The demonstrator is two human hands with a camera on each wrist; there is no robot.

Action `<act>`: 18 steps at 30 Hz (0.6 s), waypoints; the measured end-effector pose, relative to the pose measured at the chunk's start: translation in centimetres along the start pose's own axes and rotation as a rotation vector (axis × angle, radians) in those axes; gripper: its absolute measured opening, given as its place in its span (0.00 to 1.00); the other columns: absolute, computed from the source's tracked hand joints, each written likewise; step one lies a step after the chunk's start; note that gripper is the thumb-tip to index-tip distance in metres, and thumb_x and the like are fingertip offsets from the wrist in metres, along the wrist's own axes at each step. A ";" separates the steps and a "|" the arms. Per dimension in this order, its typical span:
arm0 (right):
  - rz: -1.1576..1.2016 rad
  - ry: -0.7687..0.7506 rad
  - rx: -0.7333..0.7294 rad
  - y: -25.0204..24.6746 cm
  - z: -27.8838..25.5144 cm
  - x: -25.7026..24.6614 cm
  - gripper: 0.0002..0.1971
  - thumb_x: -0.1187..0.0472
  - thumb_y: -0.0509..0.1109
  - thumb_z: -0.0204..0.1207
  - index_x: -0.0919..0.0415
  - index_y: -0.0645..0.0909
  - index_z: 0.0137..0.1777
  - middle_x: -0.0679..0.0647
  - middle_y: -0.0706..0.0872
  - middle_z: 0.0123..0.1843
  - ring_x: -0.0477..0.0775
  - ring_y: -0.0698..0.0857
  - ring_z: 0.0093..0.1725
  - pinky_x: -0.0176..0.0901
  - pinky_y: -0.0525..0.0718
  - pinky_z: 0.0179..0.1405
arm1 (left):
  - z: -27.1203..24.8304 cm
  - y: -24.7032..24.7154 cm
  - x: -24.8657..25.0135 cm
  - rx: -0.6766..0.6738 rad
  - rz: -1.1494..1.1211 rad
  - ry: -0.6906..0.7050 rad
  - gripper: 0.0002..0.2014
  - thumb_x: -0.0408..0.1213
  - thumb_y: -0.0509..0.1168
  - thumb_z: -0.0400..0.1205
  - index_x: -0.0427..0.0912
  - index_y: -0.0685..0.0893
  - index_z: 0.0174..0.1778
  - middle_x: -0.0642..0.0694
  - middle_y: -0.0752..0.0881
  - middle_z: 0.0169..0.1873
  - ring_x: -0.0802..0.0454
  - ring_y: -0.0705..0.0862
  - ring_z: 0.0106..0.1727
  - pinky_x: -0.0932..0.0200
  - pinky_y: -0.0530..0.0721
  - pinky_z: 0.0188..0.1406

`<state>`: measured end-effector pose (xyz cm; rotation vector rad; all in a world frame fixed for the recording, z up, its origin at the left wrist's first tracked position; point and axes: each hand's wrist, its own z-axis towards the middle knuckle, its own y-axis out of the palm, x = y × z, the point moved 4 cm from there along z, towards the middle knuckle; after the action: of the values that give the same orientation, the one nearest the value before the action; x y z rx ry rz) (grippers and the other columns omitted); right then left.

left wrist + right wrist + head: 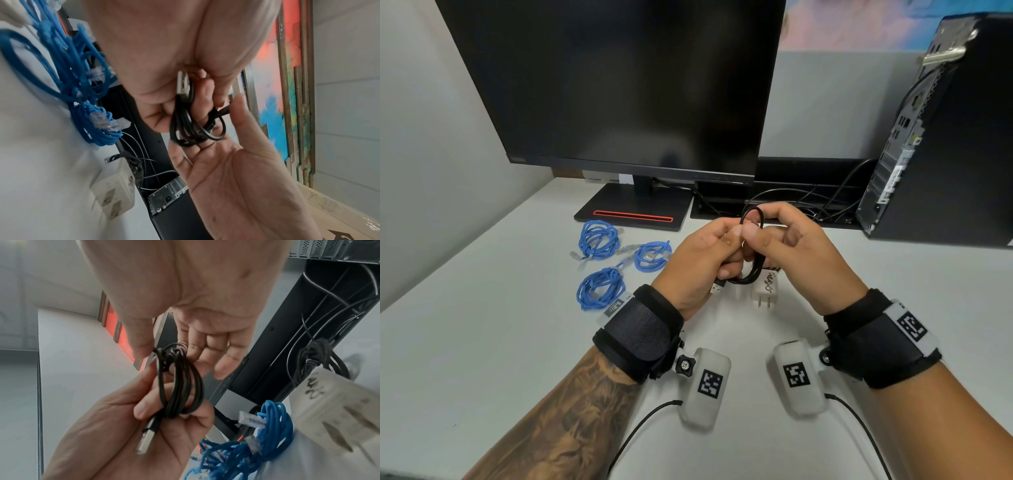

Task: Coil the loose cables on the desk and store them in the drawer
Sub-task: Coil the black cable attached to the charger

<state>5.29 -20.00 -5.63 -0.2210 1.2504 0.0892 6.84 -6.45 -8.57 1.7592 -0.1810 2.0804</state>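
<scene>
A black USB cable (751, 270) is wound into a small coil and held above the desk (482, 342) between both hands. My left hand (709, 253) grips the coil's lower part, with the metal USB plug (145, 441) sticking out below its fingers. My right hand (787, 240) pinches the top of the black coil (180, 382) between thumb and forefinger. Three coiled blue network cables (597, 240) (652, 255) (601, 287) lie on the desk left of my hands. No drawer shows in any view.
A white plug charger (766, 289) lies on the desk under my hands. A dark monitor (619, 85) on a black base (633, 209) stands behind, a computer tower (945, 137) at the right. A black cable slot (791, 202) with several wires runs along the back.
</scene>
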 end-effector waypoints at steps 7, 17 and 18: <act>-0.058 -0.077 0.131 -1.7 0.3 0.1 0.06 0.60 0.75 0.78 0.61 0.88 0.51 0.57 0.90 0.48 0.57 0.90 0.49 0.49 0.92 0.48 | -0.2 0.2 0.1 0.000 0.063 0.016 0.15 0.36 0.62 0.87 0.35 0.79 0.69 0.55 0.75 0.28 0.60 0.70 0.28 0.67 0.72 0.29; 0.131 0.043 -0.069 -2.1 0.6 0.7 0.12 0.53 0.72 0.80 0.62 0.85 0.53 0.58 0.84 0.48 0.59 0.77 0.48 0.43 0.77 0.42 | -0.5 -0.2 0.4 -0.010 0.161 0.019 0.13 0.33 0.67 0.85 0.36 0.83 0.65 0.55 0.79 0.31 0.61 0.73 0.28 0.66 0.74 0.32; 0.158 0.046 -0.081 -2.1 0.6 0.7 0.12 0.55 0.71 0.80 0.64 0.84 0.54 0.59 0.84 0.49 0.60 0.77 0.49 0.44 0.78 0.43 | -0.5 -0.2 0.5 -0.020 0.150 0.018 0.13 0.32 0.66 0.85 0.36 0.83 0.65 0.55 0.79 0.31 0.61 0.73 0.28 0.66 0.74 0.32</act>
<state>6.46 -21.94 -5.85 -0.1951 1.3106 0.2730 6.35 -6.02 -8.22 1.7636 -0.3367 2.1892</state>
